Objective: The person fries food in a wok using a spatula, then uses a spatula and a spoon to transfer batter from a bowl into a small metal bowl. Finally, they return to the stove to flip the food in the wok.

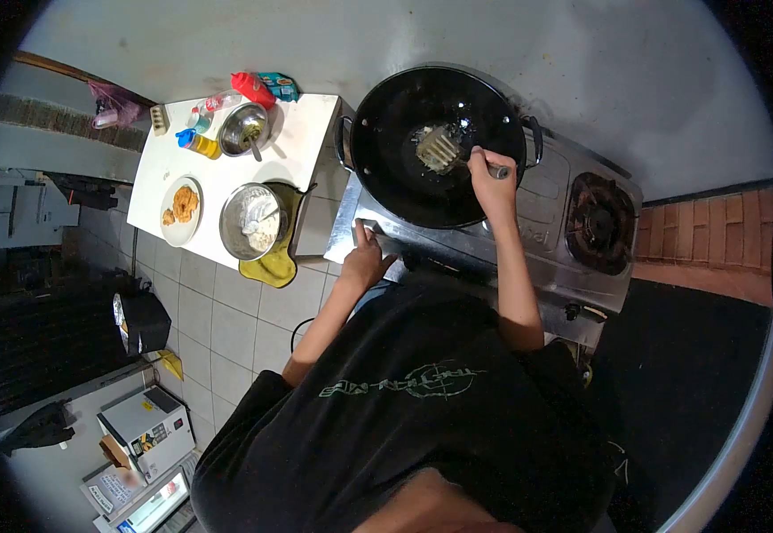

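Observation:
My right hand (495, 182) is wrapped round the handle of a slotted spatula (440, 148). The spatula's head rests in a large black wok (395, 182), over small pale bits of food (431, 160) and some shiny oil. The wok sits on the left side of a steel gas stove (537, 213). My left hand (366, 259) touches the stove's front left corner, its fingers partly apart and nothing visible in it.
Left of the stove, a white table (218, 182) holds a steel bowl of white mixture (251, 222), a smaller bowl (244, 130), a plate (181, 233) of fried food, a red bottle (251, 88) and a yellow bottle (200, 145). A bare burner (598, 222) is at right.

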Available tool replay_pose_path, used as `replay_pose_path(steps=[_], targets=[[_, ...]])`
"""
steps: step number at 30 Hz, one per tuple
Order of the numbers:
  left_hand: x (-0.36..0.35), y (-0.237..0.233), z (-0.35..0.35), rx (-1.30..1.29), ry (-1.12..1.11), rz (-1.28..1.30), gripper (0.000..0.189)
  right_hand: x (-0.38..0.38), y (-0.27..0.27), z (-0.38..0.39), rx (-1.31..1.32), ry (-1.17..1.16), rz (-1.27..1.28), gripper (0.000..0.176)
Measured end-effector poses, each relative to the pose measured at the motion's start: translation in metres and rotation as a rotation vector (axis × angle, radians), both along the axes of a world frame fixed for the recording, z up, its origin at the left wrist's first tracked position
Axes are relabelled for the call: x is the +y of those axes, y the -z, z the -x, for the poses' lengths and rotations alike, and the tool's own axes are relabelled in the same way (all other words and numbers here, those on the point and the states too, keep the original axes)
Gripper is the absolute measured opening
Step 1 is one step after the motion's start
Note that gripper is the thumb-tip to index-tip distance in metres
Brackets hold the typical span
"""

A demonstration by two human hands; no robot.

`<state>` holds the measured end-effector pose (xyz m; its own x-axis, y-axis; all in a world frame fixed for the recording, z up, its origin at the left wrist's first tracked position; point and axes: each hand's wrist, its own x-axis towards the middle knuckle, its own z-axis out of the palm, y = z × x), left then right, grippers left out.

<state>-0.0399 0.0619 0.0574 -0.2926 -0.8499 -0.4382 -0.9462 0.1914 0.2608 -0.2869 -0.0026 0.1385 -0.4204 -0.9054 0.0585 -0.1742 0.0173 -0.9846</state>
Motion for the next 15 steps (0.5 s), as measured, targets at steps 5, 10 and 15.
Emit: replay_pose_path(steps=[5,10,15], targets=[[0.001,0.039,-0.01,0.012,0.051,0.072,0.085,0.0,-0.001,0.0,0.014,0.012,0.006,0.03],[0.002,0.042,-0.01,-0.016,0.083,0.116,0.087,-0.002,0.007,0.003,-0.01,-0.016,-0.01,0.03],[0.0,0.004,0.0,-0.018,0.011,0.012,0.087,-0.002,0.007,0.003,0.002,-0.01,-0.016,0.031]])
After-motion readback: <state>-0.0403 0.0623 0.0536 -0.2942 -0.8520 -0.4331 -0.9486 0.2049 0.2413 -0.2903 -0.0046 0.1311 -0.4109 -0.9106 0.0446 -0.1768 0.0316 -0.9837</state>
